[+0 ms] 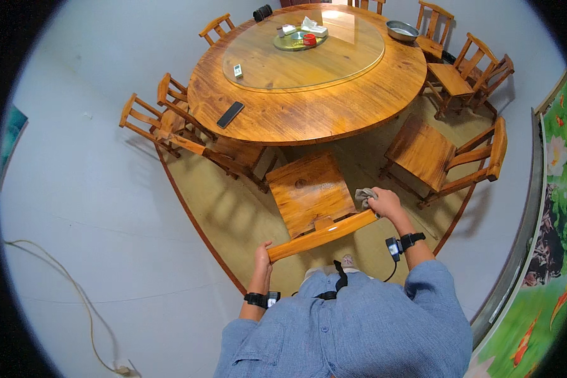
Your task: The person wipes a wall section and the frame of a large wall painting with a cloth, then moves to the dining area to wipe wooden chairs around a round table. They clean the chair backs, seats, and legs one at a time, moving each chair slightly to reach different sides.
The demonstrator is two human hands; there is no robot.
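Right in front of me stands a wooden chair (312,193), its seat towards the round table and its back rail nearest me. My left hand (263,255) grips the left end of the top rail. At the rail's right end, my right hand (385,203) is closed around a crumpled grey cloth (366,196) and rests against the rail. Both wrists wear black straps with small devices.
A large round wooden table (307,115) carries a glass turntable (264,78), a black phone (230,115), a remote control (237,71) and a metal basin (402,31). Another wooden chair (423,153) stands to the right, several more around the table. A cable (82,293) hangs at left.
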